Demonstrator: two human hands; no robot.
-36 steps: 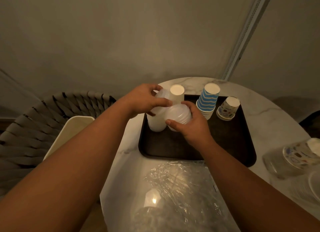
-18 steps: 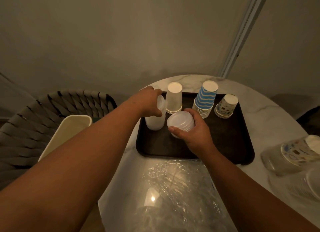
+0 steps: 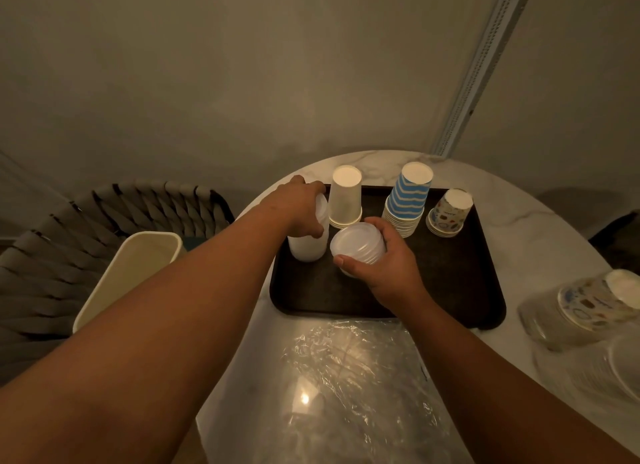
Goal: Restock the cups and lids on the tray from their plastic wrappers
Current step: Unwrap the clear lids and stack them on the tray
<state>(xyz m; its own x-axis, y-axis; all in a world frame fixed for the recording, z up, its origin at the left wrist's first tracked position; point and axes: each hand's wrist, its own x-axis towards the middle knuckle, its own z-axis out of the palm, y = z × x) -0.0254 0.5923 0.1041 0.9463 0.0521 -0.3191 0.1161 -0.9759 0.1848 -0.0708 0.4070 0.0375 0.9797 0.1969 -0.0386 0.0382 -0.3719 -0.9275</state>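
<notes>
A dark tray (image 3: 450, 290) sits on the marble table (image 3: 540, 235). Two stacks of white lids stand on the tray's left part. My left hand (image 3: 299, 205) grips the left lid stack (image 3: 308, 247) from above. My right hand (image 3: 384, 266) holds the right lid stack (image 3: 356, 247) around its side. Behind them stand upside-down cup stacks: plain white cups (image 3: 345, 197), blue-striped cups (image 3: 408, 200) and patterned cups (image 3: 448, 214). An empty clear plastic wrapper (image 3: 353, 373) lies on the table in front of the tray.
A wrapped sleeve of patterned cups (image 3: 588, 304) lies at the table's right edge, with more wrapped lids (image 3: 620, 370) below it. A cream bin (image 3: 128, 276) and a woven chair (image 3: 86, 221) stand to the left of the table. A wall rises behind.
Both lid stacks have gone from tilted together to standing apart on the tray. My left hand shifted left and onto the top of its stack; my right hand lowered slightly.
</notes>
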